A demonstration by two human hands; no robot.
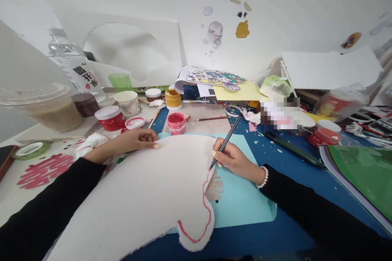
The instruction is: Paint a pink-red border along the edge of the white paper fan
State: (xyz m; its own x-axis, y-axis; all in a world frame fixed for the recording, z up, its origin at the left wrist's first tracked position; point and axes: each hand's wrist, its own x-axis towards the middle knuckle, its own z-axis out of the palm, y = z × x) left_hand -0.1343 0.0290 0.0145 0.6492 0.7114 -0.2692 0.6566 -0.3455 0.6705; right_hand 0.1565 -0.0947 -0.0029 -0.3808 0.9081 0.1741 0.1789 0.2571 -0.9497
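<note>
A large white cut-out board [153, 195] with a curved outline lies before me, a red painted line running just inside its right edge and around a rounded tab. My left hand [142, 139] grips the board's upper left edge, thumb on top and the other fingers curled. In my right hand [231, 159] is a thin dark paintbrush [228, 136], held like a pen, its red tip touching the board at the upper end of the line. Beyond the board stands an open jar of red paint [177, 124]. Light blue paper [241, 204] lies beneath.
Yellow paint [173, 99], a lidded red jar [109, 118], a paper cup [127, 104] and a plastic drink cup [52, 108] stand at the back left. A dark utility knife [295, 151] and green sheets [364, 175] lie on the right. Paper scraps dot the blue table [275, 147].
</note>
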